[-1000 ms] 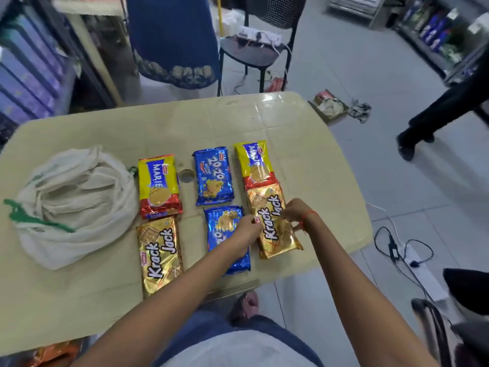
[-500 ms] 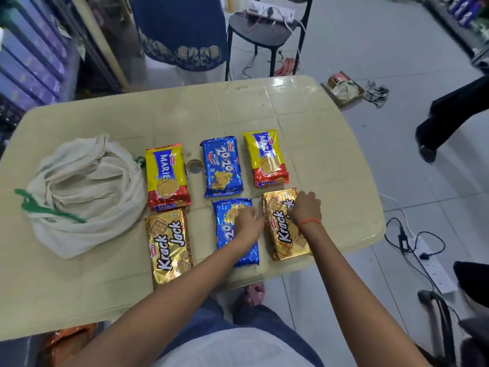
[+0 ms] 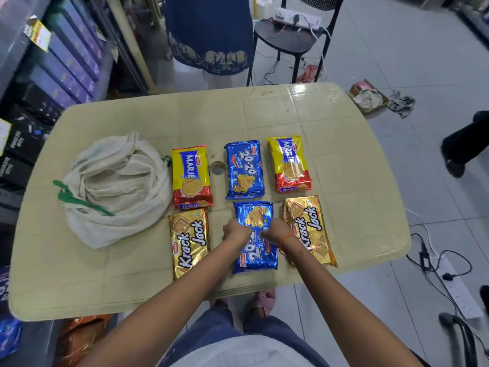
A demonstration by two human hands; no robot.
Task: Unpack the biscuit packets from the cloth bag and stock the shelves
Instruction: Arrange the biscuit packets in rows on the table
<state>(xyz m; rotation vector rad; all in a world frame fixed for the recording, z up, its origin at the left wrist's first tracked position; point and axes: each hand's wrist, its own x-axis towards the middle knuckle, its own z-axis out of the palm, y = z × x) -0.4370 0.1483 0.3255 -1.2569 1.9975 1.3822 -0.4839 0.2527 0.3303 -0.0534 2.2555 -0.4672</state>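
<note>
Several biscuit packets lie in two rows on the beige table (image 3: 344,181). The far row holds a Marie packet (image 3: 191,176), a blue 20-20 packet (image 3: 244,169) and a second Marie packet (image 3: 289,164). The near row holds a gold Krack Jack packet (image 3: 189,242), a blue 20-20 packet (image 3: 255,250) and another Krack Jack packet (image 3: 308,229). My left hand (image 3: 236,231) and my right hand (image 3: 276,231) both rest on the near 20-20 packet, fingers curled on its edges. The crumpled cloth bag (image 3: 113,186) with green ties lies at the left.
Shelves with purple boxes (image 3: 60,62) stand at the far left. A black chair (image 3: 291,41) with a power strip and a person in a blue garment (image 3: 209,33) are beyond the table. Cables and an extension board (image 3: 449,282) lie on the floor at right.
My right hand left the right Krack Jack packet and moved left onto the near 20-20 packet. That Krack Jack packet now lies flat below the right Marie packet.
</note>
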